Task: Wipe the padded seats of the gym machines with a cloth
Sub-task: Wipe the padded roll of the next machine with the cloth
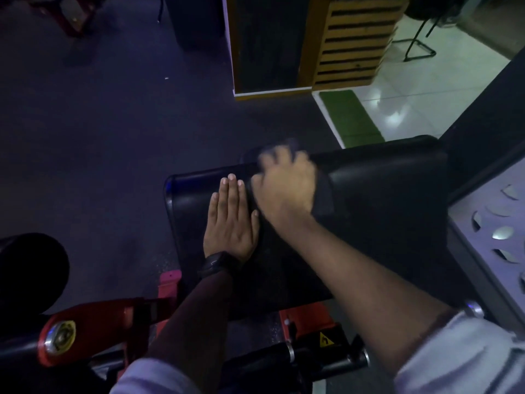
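A black padded seat is seen across the middle and right of the frame, tilted so that its far edge runs toward the upper right. The left hand is laid flat on the seat's left part, near the centre of the frame, with its fingers straight and pressed together and nothing held in it. A dark watch is worn on that wrist, just below the hand. The right hand is placed just to the right of the left one and slightly higher in the frame, on top of a dark cloth, which is pressed against the seat's surface. Its fingers are blurred but appear bent over the bunched upper part of the cloth; a flat flap of cloth is shown sticking out to the right of the hand. Light sleeves are visible at the bottom edge. A red machine frame is seen at the lower left, with a black roller pad above it. A grey perforated plate is found at the right edge. A yellow slatted panel, a green mat and white floor tiles are seen at the upper right.
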The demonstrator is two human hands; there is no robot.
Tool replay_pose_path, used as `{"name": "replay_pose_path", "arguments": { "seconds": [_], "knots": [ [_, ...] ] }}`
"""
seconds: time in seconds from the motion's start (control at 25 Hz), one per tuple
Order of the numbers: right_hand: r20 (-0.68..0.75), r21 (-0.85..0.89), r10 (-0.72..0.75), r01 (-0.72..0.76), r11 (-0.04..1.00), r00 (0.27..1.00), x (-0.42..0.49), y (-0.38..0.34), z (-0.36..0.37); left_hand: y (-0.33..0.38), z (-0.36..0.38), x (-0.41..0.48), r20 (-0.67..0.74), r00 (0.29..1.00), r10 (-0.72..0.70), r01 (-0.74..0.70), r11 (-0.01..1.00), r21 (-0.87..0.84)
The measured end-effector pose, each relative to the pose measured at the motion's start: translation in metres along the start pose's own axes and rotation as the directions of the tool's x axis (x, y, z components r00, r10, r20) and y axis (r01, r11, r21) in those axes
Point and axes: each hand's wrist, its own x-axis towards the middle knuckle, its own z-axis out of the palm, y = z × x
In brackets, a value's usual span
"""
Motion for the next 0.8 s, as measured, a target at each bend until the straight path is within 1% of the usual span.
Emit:
{"name": "replay_pose_path", "arguments": {
  "seconds": [0.04,0.08,0.12,0.16,0.2,0.24,0.28,0.32,0.36,0.4,0.44,0.48,0.52,0.56,0.6,0.64,0.68,0.72,0.76,0.8],
  "knots": [
    [-0.023,0.022,-0.224,0.225,0.974,0.974,-0.014,-0.007,0.004,0.0,0.0,-0.001,0.007,1.0,0.013,-0.013,1.0,0.012],
    [-0.022,0.031,-0.37,0.371,0.928,0.929,-0.014,0.002,0.005,-0.001,0.0,0.0,0.01,1.0,0.019,-0.02,1.0,0.021],
    [-0.004,0.06,-0.379,0.378,0.924,0.925,0.0,0.02,0.007,-0.002,0.0,0.001,0.011,1.0,0.018,-0.019,1.0,0.023],
    [0.017,0.118,-0.189,0.185,0.975,0.982,0.016,0.036,-0.001,-0.002,0.0,0.002,0.01,1.0,0.015,-0.015,1.0,0.023],
    [0.065,0.127,0.048,-0.056,0.99,0.997,0.025,0.047,-0.005,-0.002,0.0,0.002,0.009,1.0,0.014,-0.014,1.0,0.023],
    [0.095,0.125,0.205,-0.216,0.968,0.974,0.026,0.051,-0.006,-0.001,0.0,0.001,0.006,1.0,0.013,-0.014,1.0,0.024],
    [0.046,0.097,0.197,-0.201,0.975,0.979,0.023,0.047,-0.001,-0.001,0.0,0.0,0.003,1.0,0.016,-0.016,1.0,0.025],
    [0.001,0.073,0.009,-0.009,0.997,1.0,0.011,0.037,0.001,-0.001,0.0,0.0,0.005,1.0,0.022,-0.022,0.999,0.025],
    [-0.027,0.071,-0.199,0.201,0.977,0.98,0.002,0.041,0.002,-0.002,0.0,0.0,0.007,1.0,0.027,-0.027,0.999,0.024],
    [-0.003,0.059,-0.337,0.336,0.94,0.942,0.004,0.055,0.003,-0.002,0.001,0.0,0.008,1.0,0.03,-0.031,0.999,0.027],
    [0.021,0.045,-0.332,0.331,0.943,0.943,0.015,0.074,0.005,-0.001,0.001,0.0,0.01,0.999,0.032,-0.032,0.999,0.028],
    [0.03,0.076,-0.121,0.118,0.99,0.992,0.026,0.086,0.001,-0.001,0.002,0.001,0.015,0.999,0.034,-0.035,0.999,0.026],
    [0.038,0.158,0.156,-0.16,0.974,0.987,0.031,0.09,-0.001,-0.001,0.002,0.001,0.02,0.999,0.038,-0.038,0.999,0.024],
    [0.054,0.228,0.34,-0.343,0.911,0.939,0.028,0.085,-0.003,-0.001,0.002,0.001,0.019,0.999,0.04,-0.041,0.999,0.024],
    [0.01,0.26,0.327,-0.318,0.912,0.945,0.022,0.071,-0.002,-0.001,0.001,0.0,0.016,0.999,0.045,-0.045,0.999,0.029],
    [-0.053,0.216,0.115,-0.101,0.971,0.992,0.009,0.056,0.001,0.0,0.001,0.001,0.016,0.999,0.048,-0.048,0.998,0.033],
    [-0.083,0.166,-0.16,0.172,0.971,0.984,-0.004,0.056,0.005,-0.001,0.0,0.001,0.017,0.999,0.05,-0.05,0.998,0.034],
    [-0.086,0.113,-0.341,0.349,0.93,0.936,-0.004,0.068,0.009,-0.001,0.0,0.002,0.017,0.998,0.053,-0.053,0.998,0.032],
    [-0.081,0.089,-0.351,0.357,0.93,0.933,0.005,0.085,0.01,-0.001,-0.001,0.002,0.014,0.998,0.054,-0.054,0.998,0.027],
    [-0.07,0.124,-0.152,0.16,0.979,0.986,0.013,0.095,0.006,0.0,-0.001,0.002,0.012,0.999,0.053,-0.053,0.998,0.023]
  ]
}}
